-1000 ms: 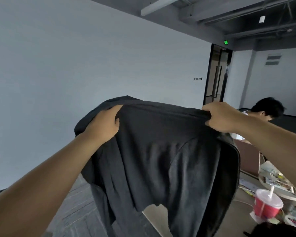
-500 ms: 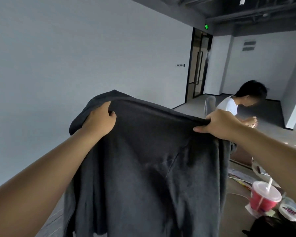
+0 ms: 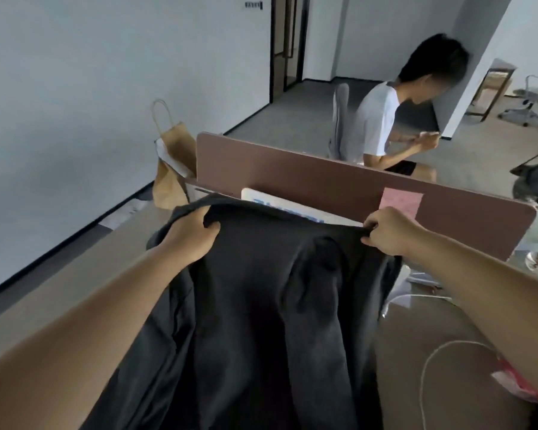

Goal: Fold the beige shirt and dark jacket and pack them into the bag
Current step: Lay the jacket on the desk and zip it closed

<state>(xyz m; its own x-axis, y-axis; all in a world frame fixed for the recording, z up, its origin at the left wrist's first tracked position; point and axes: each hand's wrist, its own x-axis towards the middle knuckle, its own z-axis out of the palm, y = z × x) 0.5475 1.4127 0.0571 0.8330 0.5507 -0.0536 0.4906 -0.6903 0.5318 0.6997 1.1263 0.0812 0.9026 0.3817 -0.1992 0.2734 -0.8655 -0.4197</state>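
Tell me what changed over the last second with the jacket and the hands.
The view tipped downward: ceiling and exit sign are gone, the desk, brown divider and paper bag now show. The dark jacket has come down with the hands, toward the desk. Unchanged: the left hand and right hand keep their grip on its top edge, spread apart.

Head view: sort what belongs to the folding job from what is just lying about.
Job: dark grey fabric jacket; left hand and right hand, each gripping its top edge.

Lying about: brown paper bag; white cable; pink sticky note; brown desk divider.
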